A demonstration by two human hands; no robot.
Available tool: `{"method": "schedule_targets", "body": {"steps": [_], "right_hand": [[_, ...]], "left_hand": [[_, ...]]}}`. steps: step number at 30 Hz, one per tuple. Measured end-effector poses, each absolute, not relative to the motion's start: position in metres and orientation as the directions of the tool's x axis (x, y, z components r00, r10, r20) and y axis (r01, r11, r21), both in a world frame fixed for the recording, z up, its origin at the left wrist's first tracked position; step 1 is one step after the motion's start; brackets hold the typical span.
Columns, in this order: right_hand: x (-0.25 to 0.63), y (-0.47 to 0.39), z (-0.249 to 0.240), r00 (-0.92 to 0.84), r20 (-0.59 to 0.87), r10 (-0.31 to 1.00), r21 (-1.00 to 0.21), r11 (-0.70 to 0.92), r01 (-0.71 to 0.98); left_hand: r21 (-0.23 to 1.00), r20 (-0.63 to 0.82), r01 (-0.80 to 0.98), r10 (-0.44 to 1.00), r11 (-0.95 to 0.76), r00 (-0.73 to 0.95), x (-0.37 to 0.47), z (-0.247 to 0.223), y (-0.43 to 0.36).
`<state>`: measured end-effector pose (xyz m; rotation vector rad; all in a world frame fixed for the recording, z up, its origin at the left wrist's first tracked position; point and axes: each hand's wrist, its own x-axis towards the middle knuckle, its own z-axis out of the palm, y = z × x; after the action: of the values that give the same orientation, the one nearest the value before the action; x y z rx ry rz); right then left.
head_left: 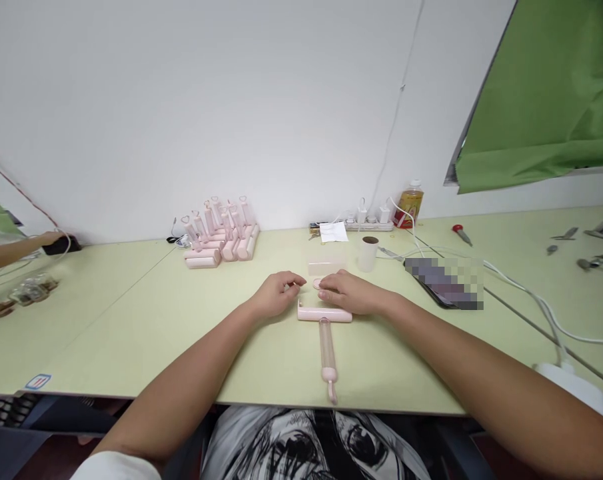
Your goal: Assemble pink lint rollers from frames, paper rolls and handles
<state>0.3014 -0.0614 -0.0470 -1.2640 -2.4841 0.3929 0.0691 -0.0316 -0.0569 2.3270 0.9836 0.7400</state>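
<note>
1. One pale-pink, T-shaped roller point(326, 340) with a clear handle lies nearest you on the pale-green worktop point(141, 313), handle toward you.
2. Your left hand point(278, 295) is beside the roller's left end, grip apart.
3. Your right hand point(351, 293) has its fingertips at a small, round pink disc point(316, 284); whether the grip is clamped on it, you cannot tell.
4. Beyond sits a pale, translucent box point(327, 268).
5. Farther left, similar pink rollers point(230, 249) cluster.

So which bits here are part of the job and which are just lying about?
Likely the job:
- pink roller
- pink disc by the right hand
- translucent piece
- white tube
- pink units by the wall

Probably just lying about:
- phone
- bottle
- red-handled tool
- paper
</note>
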Motion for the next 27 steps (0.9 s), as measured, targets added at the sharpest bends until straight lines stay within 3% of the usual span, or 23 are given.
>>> {"method": "schedule_targets", "body": {"steps": [6, 11, 17, 21, 24, 27], "right_hand": [[0.305, -0.055, -0.051, -0.571, 0.172, 0.803, -0.405, 0.586, 0.701], [0.308, -0.054, -0.054, -0.496, 0.233, 0.836, -0.52, 0.538, 0.663], [0.315, -0.052, -0.055, -0.224, 0.381, 0.897, -0.678, 0.436, 0.592], [0.317, -0.053, -0.049, -0.029, 0.287, 0.958, -0.89, 0.278, 0.362], [0.312, -0.061, -0.044, -0.211, 0.086, 0.974, -0.965, 0.134, 0.225], [0.305, -0.072, -0.043, -0.453, -0.038, 0.891, -0.941, 0.121, 0.316]], "left_hand": [[0.495, 0.275, 0.413, 0.589, -0.764, 0.76, 0.077, -0.049, -0.048], [0.415, 0.19, 0.407, 0.515, -0.813, 0.836, 0.083, -0.052, -0.054], [0.536, 0.198, 0.423, 0.596, -0.731, 0.778, 0.081, -0.057, -0.049], [0.616, 0.333, 0.45, 0.732, -0.646, 0.595, 0.076, -0.056, -0.043], [0.606, 0.441, 0.488, 0.776, -0.628, 0.452, 0.075, -0.055, -0.043], [0.61, 0.468, 0.551, 0.82, -0.569, 0.329, 0.077, -0.057, -0.043]]}}
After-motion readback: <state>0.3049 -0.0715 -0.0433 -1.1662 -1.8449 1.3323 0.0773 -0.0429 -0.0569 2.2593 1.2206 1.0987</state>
